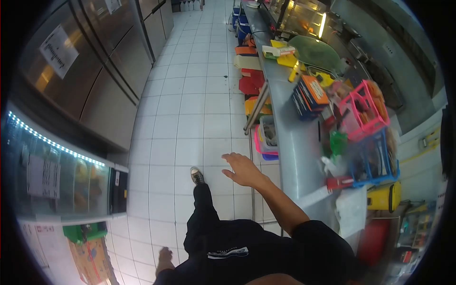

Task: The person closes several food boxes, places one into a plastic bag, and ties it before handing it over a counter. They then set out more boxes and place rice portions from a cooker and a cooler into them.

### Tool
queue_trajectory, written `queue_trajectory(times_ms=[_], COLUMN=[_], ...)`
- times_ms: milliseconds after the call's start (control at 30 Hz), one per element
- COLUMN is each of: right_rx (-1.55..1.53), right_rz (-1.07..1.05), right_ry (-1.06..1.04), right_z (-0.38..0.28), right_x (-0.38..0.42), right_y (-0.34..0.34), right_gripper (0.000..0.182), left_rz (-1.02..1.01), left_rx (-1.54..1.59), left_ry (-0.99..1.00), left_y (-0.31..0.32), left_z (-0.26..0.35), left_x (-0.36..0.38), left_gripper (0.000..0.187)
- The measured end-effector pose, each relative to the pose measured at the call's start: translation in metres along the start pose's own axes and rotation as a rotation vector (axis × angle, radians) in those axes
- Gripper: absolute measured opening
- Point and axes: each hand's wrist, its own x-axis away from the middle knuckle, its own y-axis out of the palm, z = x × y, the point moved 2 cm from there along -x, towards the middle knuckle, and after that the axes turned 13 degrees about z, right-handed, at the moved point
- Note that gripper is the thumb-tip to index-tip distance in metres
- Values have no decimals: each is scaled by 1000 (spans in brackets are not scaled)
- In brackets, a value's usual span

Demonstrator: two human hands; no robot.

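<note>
My right hand (pixel 241 169) is raised over the white tiled floor (pixel 190 104), fingers apart and nothing in it. It is left of the steel counter (pixel 292 152), not touching it. My left hand (pixel 164 259) hangs low near my dark trousers at the bottom; it is small and blurred, and its fingers cannot be made out clearly. One shoe (pixel 197 175) shows on the tiles ahead of me.
On the counter stand a dark blue and orange box (pixel 311 97), a pink basket (pixel 365 111) and a blue basket (pixel 375 159). Steel fridges (pixel 109 95) and a lit glass display fridge (pixel 61 175) line the left. Bins (pixel 268 130) sit under the counter.
</note>
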Motion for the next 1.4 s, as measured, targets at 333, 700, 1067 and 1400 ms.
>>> queue_trajectory(times_ms=[333,700,1067,1400], right_rx=[68,138,-93,-22], right_rz=[-126,95,448,1103], right_ry=[269,410,749,1184], right_z=[131,374,462,566], right_x=[-251,-573,-747,-890], right_y=[1,-78,-213,-255], right_gripper=[57,56,53,47], left_rz=[-238,-598,-910,-1142], left_rx=[-384,-209,229,254], left_ry=[734,1718,2837,3268], left_y=[364,700,978,1188], left_z=[528,1076,1366,1463], left_x=[-17,382,851,1140], left_gripper=[23,27,44,46])
